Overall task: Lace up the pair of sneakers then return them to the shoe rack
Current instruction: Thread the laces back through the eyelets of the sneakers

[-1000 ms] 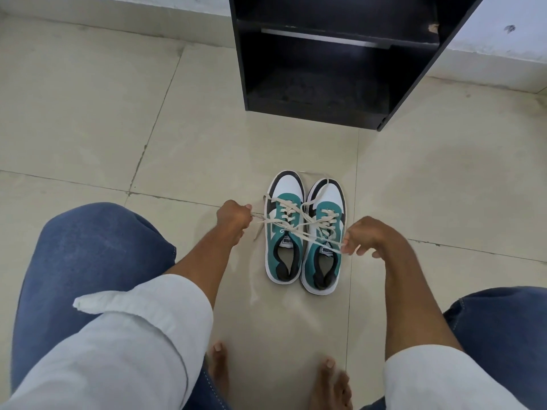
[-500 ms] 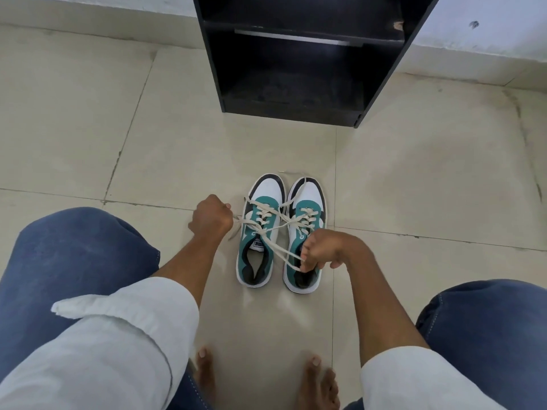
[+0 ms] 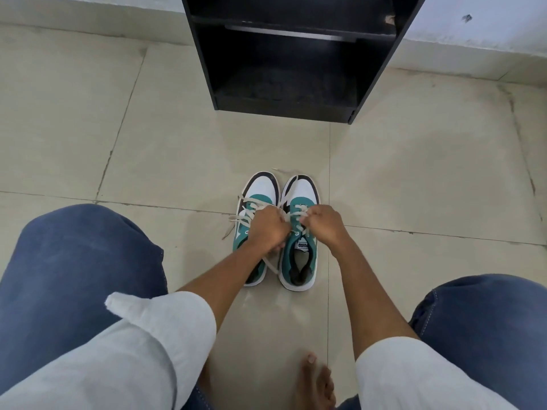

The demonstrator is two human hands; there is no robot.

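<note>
Head view: two sneakers (image 3: 279,232) side by side on tiled floor (image 3: 148,161), toes toward the black rack (image 3: 296,54). Left hand (image 3: 268,230) and right hand (image 3: 321,226) have fingers closed on laces (image 3: 245,216).

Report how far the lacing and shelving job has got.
Done: laces run through eyelets on both sneakers, the left sneaker and the right sneaker. In hand: the left hand and right hand grip the lace over the right one. Left: a loose lace end trails from the left sneaker, and both stand on the floor, short of the shoe rack.
</note>
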